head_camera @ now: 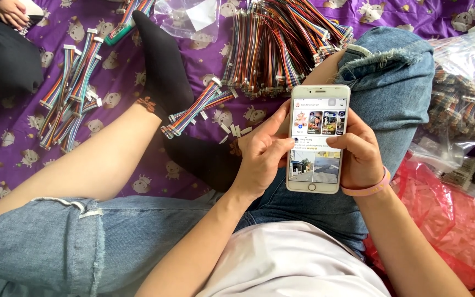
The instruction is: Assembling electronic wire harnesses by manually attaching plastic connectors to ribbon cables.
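Gripping a white phone (pixel 315 137), the left hand (pixel 262 157) and right hand (pixel 361 157) close their fingers (pixel 281 144) around it, near the bundled ribbon cables (pixel 281 47).

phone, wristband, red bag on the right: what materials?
Phone: glossy glass front, white bezel; back hidden. Wristband on the right hand: smooth matte pink, probably silicone. Red bag: thin translucent plastic film, crinkled and shiny.

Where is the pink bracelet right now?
In the head view, the pink bracelet is right of centre, around the wrist of the right hand, which holds the white phone together with the left hand.
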